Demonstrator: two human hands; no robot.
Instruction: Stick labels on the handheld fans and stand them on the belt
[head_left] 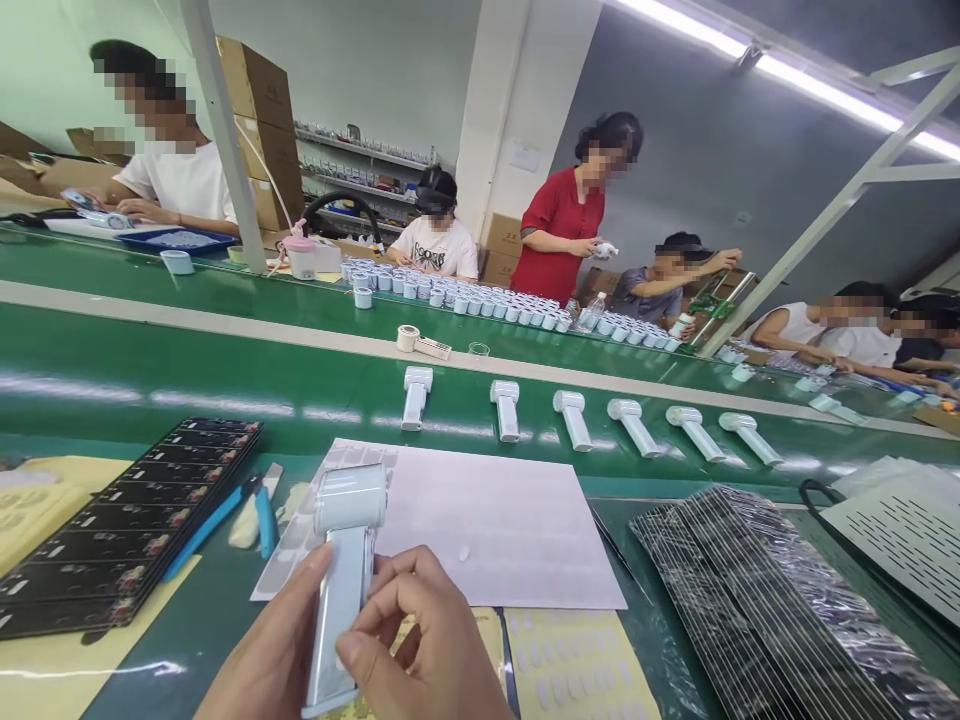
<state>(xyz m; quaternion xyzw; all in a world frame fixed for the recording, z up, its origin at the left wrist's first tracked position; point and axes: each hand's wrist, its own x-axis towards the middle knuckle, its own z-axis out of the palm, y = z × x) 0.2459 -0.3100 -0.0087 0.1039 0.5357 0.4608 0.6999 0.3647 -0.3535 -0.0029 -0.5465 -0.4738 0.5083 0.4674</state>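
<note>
A pale blue handheld device (341, 580) with a round head stands upright at the bottom centre. My left hand (266, 660) grips its handle from the left. My right hand (420, 640) closes on the handle from the right, thumb pressed on its front face. Under them lies a white sheet (495, 530), with a yellow sticker sheet (577, 660) in front of it.
Several identical white devices (574, 418) lie in a row on the green conveyor belt (150, 370). A black tray of circuit boards (127, 530) and blue tweezers (262, 515) sit left. Silvery foil strips (765, 600) lie right. Several people work across the belt.
</note>
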